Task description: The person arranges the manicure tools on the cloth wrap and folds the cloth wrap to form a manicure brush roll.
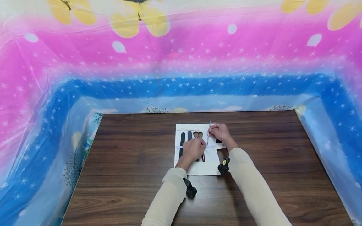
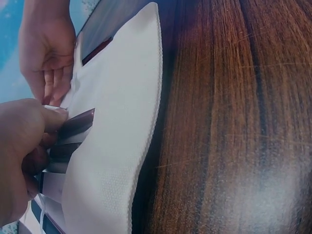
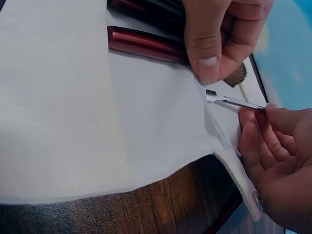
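Observation:
A white fabric roll-up case (image 1: 203,169) lies unrolled on the table, with a thin white band (image 3: 214,122) across its middle. My left hand (image 1: 193,149) pinches this band between thumb and fingers, lifting it a little. Between the thumb and fingers of my right hand (image 3: 287,161) is a slim metal cuticle pusher (image 3: 239,102); its flat end lies at the band's edge, by the left thumb. Left of it, two makeup brushes (image 1: 200,135) with dark red handles and two dark nail files (image 1: 182,137) lie under the band, partly covered by my left hand.
A strap with a metal snap (image 3: 258,200) sticks out from the case's right side, beneath my right wrist. A dark item (image 1: 218,141) shows beside it, mostly hidden. Brown wood-grain table (image 1: 127,188) surrounds the case; a printed cloth (image 1: 181,62) hangs behind and at both sides.

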The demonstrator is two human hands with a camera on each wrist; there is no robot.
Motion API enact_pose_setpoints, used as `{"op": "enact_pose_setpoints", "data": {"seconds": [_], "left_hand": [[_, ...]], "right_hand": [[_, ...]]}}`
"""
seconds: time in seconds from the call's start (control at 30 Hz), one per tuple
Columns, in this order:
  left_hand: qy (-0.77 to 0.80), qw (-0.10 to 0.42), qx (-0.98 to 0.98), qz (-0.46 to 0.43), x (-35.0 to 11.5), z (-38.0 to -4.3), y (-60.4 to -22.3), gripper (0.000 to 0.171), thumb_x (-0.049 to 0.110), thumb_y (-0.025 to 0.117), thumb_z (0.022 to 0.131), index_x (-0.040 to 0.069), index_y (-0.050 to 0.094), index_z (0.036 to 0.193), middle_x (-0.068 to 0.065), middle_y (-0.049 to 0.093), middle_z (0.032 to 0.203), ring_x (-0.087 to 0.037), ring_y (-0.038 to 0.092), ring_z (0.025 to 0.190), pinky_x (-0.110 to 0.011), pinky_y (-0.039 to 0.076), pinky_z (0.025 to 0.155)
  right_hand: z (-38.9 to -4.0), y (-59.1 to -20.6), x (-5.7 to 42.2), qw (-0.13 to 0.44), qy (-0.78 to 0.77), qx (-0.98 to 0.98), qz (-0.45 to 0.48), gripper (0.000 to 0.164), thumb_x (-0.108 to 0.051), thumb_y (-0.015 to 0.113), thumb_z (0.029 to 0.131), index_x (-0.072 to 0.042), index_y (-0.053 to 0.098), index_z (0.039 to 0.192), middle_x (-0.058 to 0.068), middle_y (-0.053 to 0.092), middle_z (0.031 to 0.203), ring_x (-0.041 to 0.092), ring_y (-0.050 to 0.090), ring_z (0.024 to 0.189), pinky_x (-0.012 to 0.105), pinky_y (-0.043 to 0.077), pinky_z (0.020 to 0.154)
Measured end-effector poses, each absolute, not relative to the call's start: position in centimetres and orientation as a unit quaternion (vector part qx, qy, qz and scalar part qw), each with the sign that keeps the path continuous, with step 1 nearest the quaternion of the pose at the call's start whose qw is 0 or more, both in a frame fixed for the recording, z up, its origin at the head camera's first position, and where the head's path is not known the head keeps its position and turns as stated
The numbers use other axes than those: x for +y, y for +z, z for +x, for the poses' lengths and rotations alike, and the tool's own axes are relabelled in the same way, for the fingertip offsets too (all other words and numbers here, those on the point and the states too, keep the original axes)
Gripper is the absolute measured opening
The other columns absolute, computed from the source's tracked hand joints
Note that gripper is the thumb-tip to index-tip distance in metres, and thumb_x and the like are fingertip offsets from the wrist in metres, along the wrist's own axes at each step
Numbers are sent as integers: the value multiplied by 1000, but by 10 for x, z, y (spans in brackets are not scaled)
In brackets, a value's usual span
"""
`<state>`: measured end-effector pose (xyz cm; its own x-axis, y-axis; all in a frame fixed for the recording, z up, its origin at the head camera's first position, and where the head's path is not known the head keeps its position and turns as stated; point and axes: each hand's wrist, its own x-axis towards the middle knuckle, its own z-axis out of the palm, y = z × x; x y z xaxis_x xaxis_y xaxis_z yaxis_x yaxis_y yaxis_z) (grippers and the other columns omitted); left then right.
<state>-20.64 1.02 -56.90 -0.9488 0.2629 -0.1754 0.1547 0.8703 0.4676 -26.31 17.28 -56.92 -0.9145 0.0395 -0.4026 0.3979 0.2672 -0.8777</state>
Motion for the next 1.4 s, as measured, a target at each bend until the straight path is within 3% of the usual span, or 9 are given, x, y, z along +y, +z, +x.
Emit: {"op": "enact_pose_setpoints", "data": {"seconds": [0.27, 0.5, 1.1, 1.4], "left_hand": [[212, 126, 962, 119, 12, -208, -567, 15, 33, 63, 100, 28, 77, 102, 10, 75, 97, -10, 62, 78, -31, 45, 69], [204, 137, 962, 123, 13, -210, -562, 18, 28, 60, 100, 28, 74, 88, 9, 70, 87, -12, 58, 73, -30, 40, 61], [218, 132, 960, 116, 13, -209, -562, 16, 30, 61, 100, 28, 73, 90, 10, 70, 88, -11, 58, 74, -29, 40, 62], [216, 132, 960, 122, 13, -207, -563, 16, 29, 62, 100, 27, 71, 86, 10, 67, 84, -11, 56, 71, -29, 38, 61]], "right_hand": [[-263, -572, 173, 147, -576, 792, 141, 22, -8, 57, 102, 7, 64, 117, 9, 72, 98, 3, 62, 72, 17, 52, 66], [-262, -571, 172, 155, -572, 794, 138, 23, -8, 57, 102, 7, 63, 118, 12, 72, 103, 3, 62, 73, 17, 53, 67], [-265, -571, 176, 192, -571, 790, 114, 31, -10, 53, 104, 9, 60, 128, 2, 65, 91, 3, 60, 71, 17, 51, 66], [-262, -570, 181, 241, -531, 810, 69, 20, -12, 56, 103, 4, 66, 111, -2, 66, 85, 4, 61, 71, 19, 51, 67]]}}
